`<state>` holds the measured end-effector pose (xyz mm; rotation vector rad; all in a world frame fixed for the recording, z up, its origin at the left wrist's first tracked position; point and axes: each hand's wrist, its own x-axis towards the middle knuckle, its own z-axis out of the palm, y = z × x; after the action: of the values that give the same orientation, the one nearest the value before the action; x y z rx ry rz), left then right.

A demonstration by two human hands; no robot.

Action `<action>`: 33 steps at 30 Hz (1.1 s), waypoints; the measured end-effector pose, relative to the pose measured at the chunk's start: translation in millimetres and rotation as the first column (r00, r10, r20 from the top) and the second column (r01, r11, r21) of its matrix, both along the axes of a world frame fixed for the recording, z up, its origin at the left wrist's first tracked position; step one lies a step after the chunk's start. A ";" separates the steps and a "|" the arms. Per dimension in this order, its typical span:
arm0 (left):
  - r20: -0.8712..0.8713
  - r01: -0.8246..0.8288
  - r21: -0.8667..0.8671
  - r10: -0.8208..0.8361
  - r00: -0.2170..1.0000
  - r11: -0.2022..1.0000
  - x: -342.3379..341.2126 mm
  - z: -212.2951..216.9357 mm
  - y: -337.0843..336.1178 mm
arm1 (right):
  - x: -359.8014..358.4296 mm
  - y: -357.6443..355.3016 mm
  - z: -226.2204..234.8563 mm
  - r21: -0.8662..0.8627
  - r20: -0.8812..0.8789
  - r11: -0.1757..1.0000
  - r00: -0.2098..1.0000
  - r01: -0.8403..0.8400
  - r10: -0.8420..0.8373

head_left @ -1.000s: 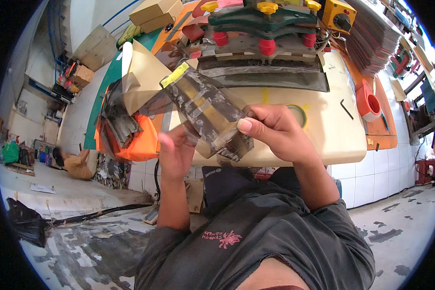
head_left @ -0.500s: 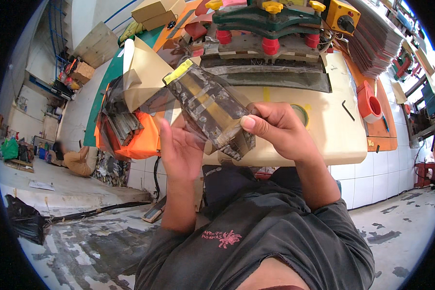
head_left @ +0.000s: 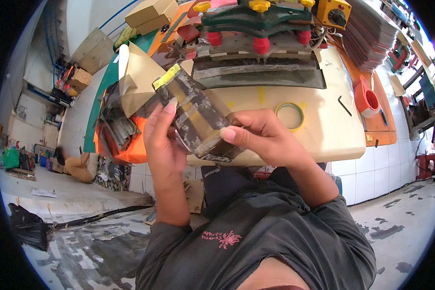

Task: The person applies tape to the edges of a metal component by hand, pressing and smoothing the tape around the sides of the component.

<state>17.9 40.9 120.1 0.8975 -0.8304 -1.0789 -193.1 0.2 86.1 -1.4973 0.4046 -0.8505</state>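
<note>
Between both hands, over the near edge of the table, is a flat, dark, see-through plastic film piece (head_left: 198,116). Brown tape strips and pale worn patches cover it, and bright yellow tape marks its far left end. My right hand (head_left: 268,137) pinches its near right corner between thumb and fingers. Along its left edge, my left hand (head_left: 162,140) grips it with the thumb on top; those fingers are partly hidden underneath. A roll of tape (head_left: 301,121) lies on the cream tabletop (head_left: 331,130) just beyond my right hand.
Across the table stands a green press frame (head_left: 256,21) with red and yellow knobs. A black hex key (head_left: 344,106) and a red ring-shaped holder (head_left: 366,99) lie to the right. Left are a cream sheet (head_left: 142,67) and orange plastic (head_left: 130,151) under dark film scraps.
My left hand, which was spread beside the film piece, has risen and closed on its left edge. The piece and my right hand have shifted slightly left.
</note>
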 end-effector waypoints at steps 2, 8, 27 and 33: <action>0.022 -0.002 -0.002 0.002 1.000 1.000 2.6 0.4 2.0 | 3.2 0.9 -4.8 -0.083 -0.023 0.996 1.000 0.012 -0.014; 0.057 -0.106 -0.077 0.110 0.992 0.991 -0.2 0.6 10.6 | 1.9 -2.6 -3.1 -0.173 0.034 0.984 0.998 -0.043 0.050; 0.484 -0.130 -0.329 0.285 0.827 0.935 -12.3 -105.1 13.8 | 6.9 -54.3 -100.9 -0.487 -0.136 0.867 0.970 0.110 -0.200; 0.622 -0.105 -0.318 0.291 0.727 0.942 -14.8 -141.2 19.6 | -3.8 -50.1 -113.7 -0.519 -0.192 0.849 0.954 0.101 -0.231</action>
<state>3.1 60.5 -21.1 1.1307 -1.3972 -0.4138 -197.0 -50.0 -27.6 -2.0965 0.5303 -0.9559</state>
